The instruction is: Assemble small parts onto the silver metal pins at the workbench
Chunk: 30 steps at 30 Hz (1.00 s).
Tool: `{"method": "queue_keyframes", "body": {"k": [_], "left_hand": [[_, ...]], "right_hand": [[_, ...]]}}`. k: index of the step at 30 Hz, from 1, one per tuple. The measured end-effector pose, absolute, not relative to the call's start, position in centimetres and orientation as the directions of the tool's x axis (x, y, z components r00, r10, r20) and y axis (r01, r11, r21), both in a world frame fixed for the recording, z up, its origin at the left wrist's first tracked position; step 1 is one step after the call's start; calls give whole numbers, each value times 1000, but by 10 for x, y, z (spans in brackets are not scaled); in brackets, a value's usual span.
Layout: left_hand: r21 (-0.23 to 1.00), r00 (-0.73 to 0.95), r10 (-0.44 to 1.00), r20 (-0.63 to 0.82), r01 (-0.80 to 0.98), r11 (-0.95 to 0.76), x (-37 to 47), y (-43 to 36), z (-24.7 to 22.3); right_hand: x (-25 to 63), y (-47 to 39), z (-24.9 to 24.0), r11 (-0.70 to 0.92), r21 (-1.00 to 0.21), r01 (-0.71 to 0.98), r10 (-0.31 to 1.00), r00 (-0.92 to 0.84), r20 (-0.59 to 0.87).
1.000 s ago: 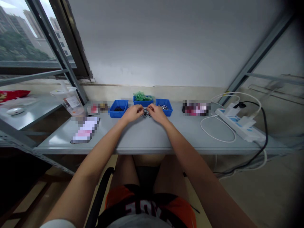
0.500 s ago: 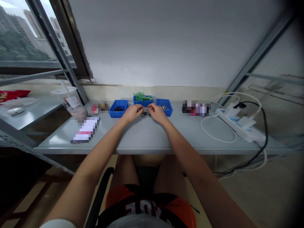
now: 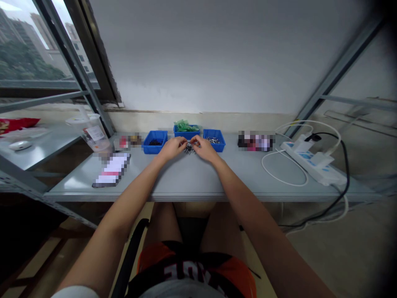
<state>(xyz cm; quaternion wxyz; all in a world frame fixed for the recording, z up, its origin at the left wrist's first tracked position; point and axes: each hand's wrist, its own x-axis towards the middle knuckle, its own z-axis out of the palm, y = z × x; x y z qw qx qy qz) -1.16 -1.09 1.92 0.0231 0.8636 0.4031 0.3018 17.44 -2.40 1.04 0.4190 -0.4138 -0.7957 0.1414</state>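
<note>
A small heap of shiny metal pieces (image 3: 189, 149) lies on the grey tabletop, between and just below my fingertips. My left hand (image 3: 173, 148) comes in from the left, its fingers bent and closed in a pinch at the heap. Opposite it, my right hand (image 3: 204, 148) is also pinched, its fingertips near those of the left. Whatever the fingers hold is too small to make out. Close by stand a blue bin of dark small parts (image 3: 154, 142), a blue bin of metal pieces (image 3: 214, 140) and a blue bin with green plastic packets (image 3: 186, 130).
A phone (image 3: 112, 169) and a plastic cup (image 3: 94, 134) are on the left. To the right lie a blurred-out item (image 3: 256, 141) and a white power strip (image 3: 313, 163) with looping cables. The wall (image 3: 198, 62) rises behind the table.
My right hand has shifted slightly left, and its fingertips have come down a little toward the heap. My left hand stays almost in place. The bins have not moved.
</note>
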Motion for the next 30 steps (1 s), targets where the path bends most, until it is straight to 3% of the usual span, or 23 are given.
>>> {"method": "queue_keyframes", "body": {"k": [30], "left_hand": [[298,484,732,479,695,-655,-12,-10,17]], "right_hand": [[177,-23,13,577,-570,585,797,-250,550]]}}
